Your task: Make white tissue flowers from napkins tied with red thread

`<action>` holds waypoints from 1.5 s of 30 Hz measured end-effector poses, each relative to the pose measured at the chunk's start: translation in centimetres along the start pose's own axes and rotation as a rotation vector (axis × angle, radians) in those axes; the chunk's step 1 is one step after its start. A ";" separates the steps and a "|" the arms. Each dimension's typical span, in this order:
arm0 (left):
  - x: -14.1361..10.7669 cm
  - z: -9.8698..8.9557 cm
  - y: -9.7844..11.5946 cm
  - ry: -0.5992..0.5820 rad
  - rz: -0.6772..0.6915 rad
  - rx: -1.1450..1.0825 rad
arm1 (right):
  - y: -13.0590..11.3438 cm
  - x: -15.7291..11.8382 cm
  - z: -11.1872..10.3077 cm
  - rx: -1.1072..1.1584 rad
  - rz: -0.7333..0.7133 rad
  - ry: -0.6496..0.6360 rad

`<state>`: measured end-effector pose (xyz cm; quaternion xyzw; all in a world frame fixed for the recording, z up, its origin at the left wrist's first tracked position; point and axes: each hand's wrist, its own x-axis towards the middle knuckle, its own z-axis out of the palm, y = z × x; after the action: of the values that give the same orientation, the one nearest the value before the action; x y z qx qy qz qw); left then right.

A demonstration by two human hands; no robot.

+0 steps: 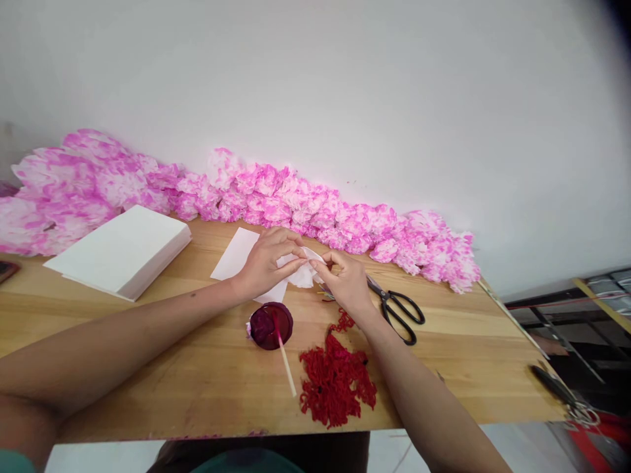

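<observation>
Together, both hands (269, 259) (349, 282) pinch a thin white sheet (302, 277) over a wooden table (458, 355) beside a pale wall (315, 85).

My left grip (273, 258) and right grip (346, 281) partly hide the thin white paper (302, 277) I pinch. Behind my right one, the blade end of the black-handled scissors (386, 295) disappears. The left edge crops the pink-and-white ruffled flowers (73, 180) and a dark flat object (6, 270), too little shown to identify.

Left hand (273, 261) and right hand (346, 279) pinch, fingertips (298, 252) nearly meeting at the grip, forearms (142, 334) slanting apart behind.
</observation>
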<state>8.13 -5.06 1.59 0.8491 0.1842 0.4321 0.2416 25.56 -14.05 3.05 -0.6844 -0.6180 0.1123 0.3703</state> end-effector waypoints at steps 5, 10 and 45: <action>-0.1 0.5 -0.1 -0.049 -0.002 0.003 | 0.0 -0.1 0.3 0.126 0.049 -0.004; -0.1 0.6 -0.2 -0.063 -0.010 -0.006 | 0.0 -0.1 0.2 0.322 0.101 -0.135; -0.1 0.4 0.4 -0.023 -0.040 0.130 | -1.1 -0.4 -0.2 0.265 0.041 -0.216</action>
<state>8.49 -5.52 1.56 0.8640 0.2258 0.4048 0.1965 24.78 -14.50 3.81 -0.6261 -0.6199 0.2729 0.3864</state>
